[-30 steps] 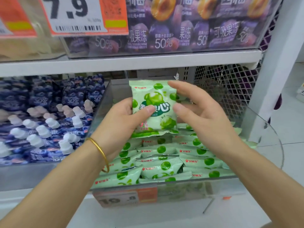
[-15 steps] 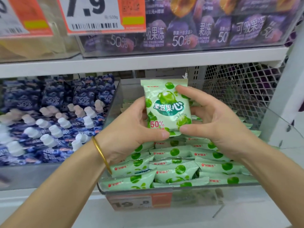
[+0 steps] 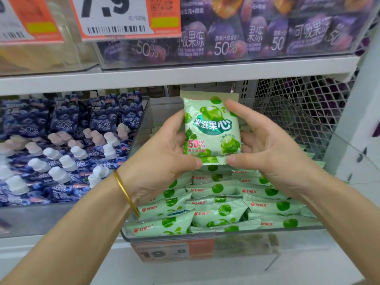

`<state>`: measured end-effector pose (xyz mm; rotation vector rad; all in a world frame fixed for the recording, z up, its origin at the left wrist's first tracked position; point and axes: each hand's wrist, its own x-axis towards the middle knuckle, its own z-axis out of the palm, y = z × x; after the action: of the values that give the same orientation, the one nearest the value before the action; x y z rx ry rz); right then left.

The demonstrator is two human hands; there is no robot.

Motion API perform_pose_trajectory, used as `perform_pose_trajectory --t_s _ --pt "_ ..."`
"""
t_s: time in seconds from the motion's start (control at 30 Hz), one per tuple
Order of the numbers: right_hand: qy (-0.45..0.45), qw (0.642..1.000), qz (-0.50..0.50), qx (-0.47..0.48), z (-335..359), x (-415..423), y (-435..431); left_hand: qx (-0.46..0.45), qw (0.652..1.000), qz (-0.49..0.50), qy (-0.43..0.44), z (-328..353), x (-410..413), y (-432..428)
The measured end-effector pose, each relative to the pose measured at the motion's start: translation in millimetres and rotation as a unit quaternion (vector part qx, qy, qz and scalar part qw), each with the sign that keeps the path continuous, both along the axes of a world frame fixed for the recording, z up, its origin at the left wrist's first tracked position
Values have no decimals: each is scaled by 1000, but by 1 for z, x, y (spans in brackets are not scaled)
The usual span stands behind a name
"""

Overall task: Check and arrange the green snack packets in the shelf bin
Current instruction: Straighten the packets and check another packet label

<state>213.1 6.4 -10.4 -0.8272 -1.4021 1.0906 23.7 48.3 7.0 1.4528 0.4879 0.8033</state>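
Observation:
One green snack packet (image 3: 211, 128) is held upright above the clear shelf bin (image 3: 242, 239), its printed front facing me. My left hand (image 3: 162, 159) grips its left edge, thumb at the bottom corner. My right hand (image 3: 265, 149) holds the right edge, fingers behind and thumb at the lower right corner. Below them several green packets (image 3: 218, 210) lie stacked in rows in the bin. A gold bangle sits on my left wrist.
A bin of blue pouches with white caps (image 3: 61, 153) stands to the left. Purple jelly packs (image 3: 226, 33) fill the upper shelf behind price tags (image 3: 115, 19). White wire mesh (image 3: 298, 112) closes the right side; an orange price label (image 3: 174, 251) hangs on the bin front.
The packet has turned upright and square to me. Both hands shifted their grip lower on its edges, thumbs now at the bottom corners.

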Motion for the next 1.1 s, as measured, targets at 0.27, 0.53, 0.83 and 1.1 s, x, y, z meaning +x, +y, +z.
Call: perform_pose_trajectory --t_s 0.27,0.53,0.83,1.1 --pt "8 998 -57 3 0 1 -1 3 999 45 15 -3 2 0" --pt "-2 992 -129 12 2 -5 -2 303 906 242 170 -9 10 -8" --pt "13 992 -122 12 4 -14 -8 337 874 229 264 -6 12 -18" --pt "32 997 -71 7 5 -15 -10 240 936 179 184 3 12 -16"
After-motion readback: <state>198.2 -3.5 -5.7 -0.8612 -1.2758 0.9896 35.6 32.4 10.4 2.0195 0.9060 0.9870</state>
